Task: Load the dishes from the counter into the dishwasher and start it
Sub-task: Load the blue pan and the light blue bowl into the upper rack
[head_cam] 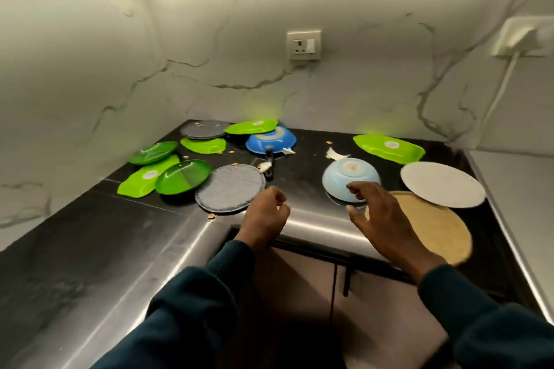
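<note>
A dark corner surface holds six green plastic plates, two blue bowls; left hand loosely curled, right hand spread, both empty.

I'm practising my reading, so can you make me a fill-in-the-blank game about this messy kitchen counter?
1. The light blue bowl near the right hand sits ____ down.
2. The white plate partly lies on top of the ____ plate.
3. The left hand holds ____.
4. The long tray behind the white plate is coloured ____.

Missing words: upside; tan; nothing; green.
</note>
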